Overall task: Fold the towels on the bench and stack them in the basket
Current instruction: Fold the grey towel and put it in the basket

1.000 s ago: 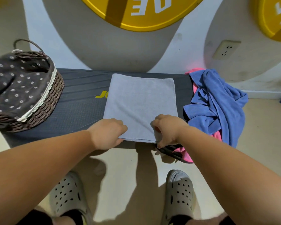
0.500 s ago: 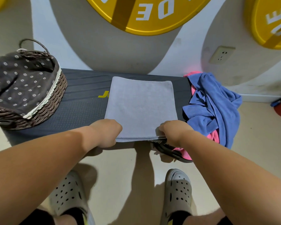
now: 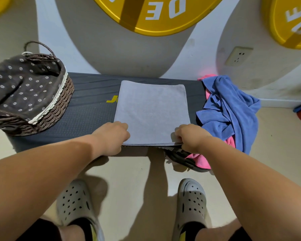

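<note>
Step in hand: folding pale grey rectangular cloth towel (image 3: 152, 112), flat at middle of dark textured surface (image 3: 87, 117), near hem at front edge.
My left hand (image 3: 111, 136) pinches near-left corner, my right hand (image 3: 191, 136) near-right corner; fingers curled on layered hem.
Next, as I judge: carry both corners level to far hem, align.
Brown woven basket with flower-print liner (image 3: 59, 108) at left end.
Crumpled blue towel (image 3: 233, 108) and pink towel (image 3: 230, 141) at right end, unfolded.
</note>
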